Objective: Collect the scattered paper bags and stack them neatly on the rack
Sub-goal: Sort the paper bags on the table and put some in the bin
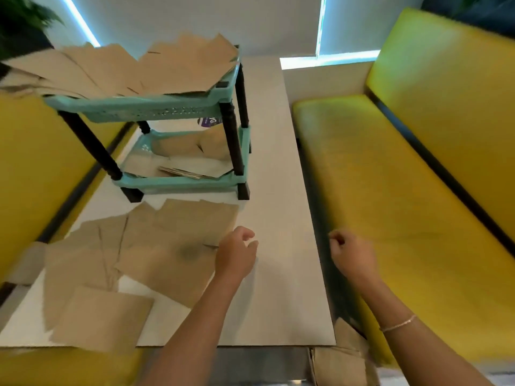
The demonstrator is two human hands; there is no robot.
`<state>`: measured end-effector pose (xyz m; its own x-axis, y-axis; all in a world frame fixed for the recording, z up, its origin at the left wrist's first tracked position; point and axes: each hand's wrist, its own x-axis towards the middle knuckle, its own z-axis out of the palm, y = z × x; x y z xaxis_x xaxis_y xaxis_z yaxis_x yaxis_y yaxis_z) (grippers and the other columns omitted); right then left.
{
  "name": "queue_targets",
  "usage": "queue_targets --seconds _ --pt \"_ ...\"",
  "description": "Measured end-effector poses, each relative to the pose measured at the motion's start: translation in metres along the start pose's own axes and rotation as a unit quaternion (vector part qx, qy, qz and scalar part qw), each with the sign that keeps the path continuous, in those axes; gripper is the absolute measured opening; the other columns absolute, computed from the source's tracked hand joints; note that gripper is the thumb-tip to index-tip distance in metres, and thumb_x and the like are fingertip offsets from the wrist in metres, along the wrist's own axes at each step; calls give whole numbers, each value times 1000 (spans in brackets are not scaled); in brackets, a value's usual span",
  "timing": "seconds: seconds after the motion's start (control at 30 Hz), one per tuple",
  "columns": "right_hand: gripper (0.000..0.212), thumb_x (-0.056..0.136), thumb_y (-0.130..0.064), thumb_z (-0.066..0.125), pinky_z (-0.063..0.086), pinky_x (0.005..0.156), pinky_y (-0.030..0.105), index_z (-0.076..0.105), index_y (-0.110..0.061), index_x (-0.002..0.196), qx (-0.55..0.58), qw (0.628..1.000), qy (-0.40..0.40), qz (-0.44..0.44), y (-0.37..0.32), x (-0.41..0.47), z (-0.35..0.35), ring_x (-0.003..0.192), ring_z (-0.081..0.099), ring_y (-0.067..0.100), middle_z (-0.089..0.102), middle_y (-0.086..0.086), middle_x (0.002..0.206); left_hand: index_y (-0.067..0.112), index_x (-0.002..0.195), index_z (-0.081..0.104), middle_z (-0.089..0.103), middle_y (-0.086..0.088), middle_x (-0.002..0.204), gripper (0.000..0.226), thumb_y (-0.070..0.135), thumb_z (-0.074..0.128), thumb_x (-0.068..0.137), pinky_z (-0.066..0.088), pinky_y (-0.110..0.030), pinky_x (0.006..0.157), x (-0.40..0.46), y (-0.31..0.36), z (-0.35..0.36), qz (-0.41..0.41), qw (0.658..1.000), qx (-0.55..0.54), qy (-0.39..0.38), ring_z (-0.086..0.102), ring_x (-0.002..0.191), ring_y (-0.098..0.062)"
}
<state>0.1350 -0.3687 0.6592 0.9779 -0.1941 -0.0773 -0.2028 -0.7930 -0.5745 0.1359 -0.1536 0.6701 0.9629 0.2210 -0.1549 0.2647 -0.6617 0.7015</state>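
On both rack (156,108) shelves, loose paper bags (133,68); left hand (237,253), right hand (352,253) curled, empty.

I see a teal rack (156,107) w/ black legs at the far left of the white table (278,190), paper bags (133,68) fanned over its top shelf, more on the lower. Loose bags (156,252) lie flat near left. My left hand (237,254) hovers curled at their right edge; right hand (352,256) curled, empty, over the yellow bench (390,218).
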Motion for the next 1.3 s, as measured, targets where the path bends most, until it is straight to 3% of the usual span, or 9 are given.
queue_targets --seconds 0.17,0.3,0.47,0.57,0.73,0.9,1.0,1.17,1.3 --pt "25 95 -18 52 43 67 18 60 -15 119 38 998 -32 -34 -74 -1 16 72 54 11 67 3 109 20 123 49 49 -5 124 45 35 63 83 37 -34 94 23 -31 -44 -49 982 176 43 39 117 -23" --pt "34 94 -26 54 45 75 21 51 -20 127 12 992 -128 -2 -116 1 52 86 58 13 63 3 116 20 138 36 37 -6 140 79 42 73 72 32 -39 106 36 -55 -70 -41 968 237 -74 30 129 -27" --pt "65 82 -50 64 47 87 36 42 -14 132 8 988 -148 34 -159 16 95 113 54 25 55 6 125 21 145 30 22 -1 151 94 22 83 66 31 -40 111 49 -62 -96 30 929 275 -244 18 139 -26" --pt "76 71 -54 72 46 89 37 38 -14 126 5 989 -130 76 -188 21 112 112 53 28 49 8 121 21 139 38 29 0 145 87 15 83 65 37 -40 107 48 -65 -100 67 920 302 -240 26 134 -25" --pt "56 74 -26 68 43 94 39 36 -12 118 -6 983 -115 144 -203 26 130 106 56 30 58 10 113 31 123 49 46 4 128 70 18 83 63 39 -38 102 50 -71 -100 89 929 286 -218 37 123 -20" --pt "42 76 -20 67 53 81 42 35 -17 104 65 988 -95 104 -197 19 123 86 61 28 57 3 86 27 104 61 53 2 117 38 25 78 70 32 -36 102 50 -71 -107 131 906 329 -232 36 120 -21" --pt "27 79 -20 68 57 77 41 48 -23 97 142 982 -110 61 -186 13 106 81 63 23 62 2 89 29 93 66 54 5 111 20 30 74 75 29 -36 103 46 -63 -113 168 901 343 -207 35 117 -20" --pt "19 89 -12 59 58 72 34 62 -29 81 211 976 -52 -8 -152 2 49 79 66 19 66 -5 83 37 62 53 49 7 97 27 35 79 69 40 -35 94 41 -22 -135 173 933 253 -186 40 100 -13" --pt "21 87 -10 65 55 61 36 64 -26 73 270 962 22 32 -111 -5 -7 68 63 22 66 2 73 33 68 60 57 7 93 20 27 78 72 42 -25 75 25 23 -139 189 964 88 -166 52 90 -10"
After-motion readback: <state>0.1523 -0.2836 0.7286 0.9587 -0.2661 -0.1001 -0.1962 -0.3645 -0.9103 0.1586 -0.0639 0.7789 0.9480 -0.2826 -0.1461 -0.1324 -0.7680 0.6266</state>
